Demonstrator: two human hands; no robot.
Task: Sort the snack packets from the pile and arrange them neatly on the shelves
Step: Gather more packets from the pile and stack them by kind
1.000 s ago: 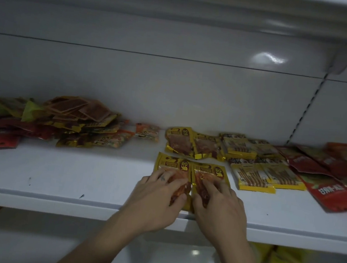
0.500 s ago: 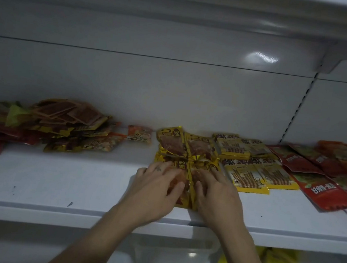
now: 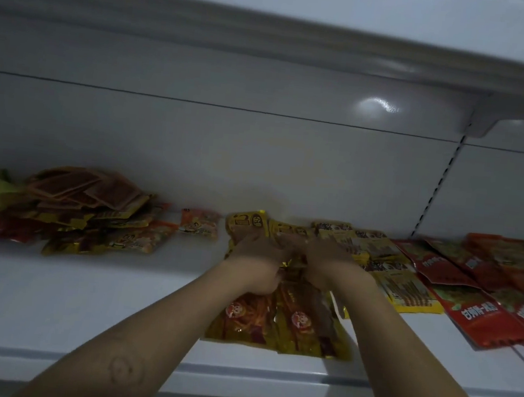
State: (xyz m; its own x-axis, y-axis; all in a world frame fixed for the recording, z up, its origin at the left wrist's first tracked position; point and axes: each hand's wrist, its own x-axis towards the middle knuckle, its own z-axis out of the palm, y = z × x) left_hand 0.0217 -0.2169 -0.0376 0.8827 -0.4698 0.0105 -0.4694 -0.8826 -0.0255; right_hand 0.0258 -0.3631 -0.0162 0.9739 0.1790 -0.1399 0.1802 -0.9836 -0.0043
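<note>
Yellow snack packets (image 3: 286, 325) lie beneath the left hand (image 3: 256, 259) and right hand (image 3: 328, 260).

dim, grey light. a soft white glare spot (image 3: 377, 107) sits on the glossy grey back panel (image 3: 195, 146). the left hand (image 3: 258, 256), right hand (image 3: 328, 260) and yellow foil snack packets (image 3: 279, 326) are smeared with blur. the white metal upper shelf edge (image 3: 271, 34) bows toward the frame's sides.

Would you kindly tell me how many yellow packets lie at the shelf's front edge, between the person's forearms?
2: the left packet and the right packet lie side by side on the shelf; their far ends are covered, and more may lie beneath.
</note>
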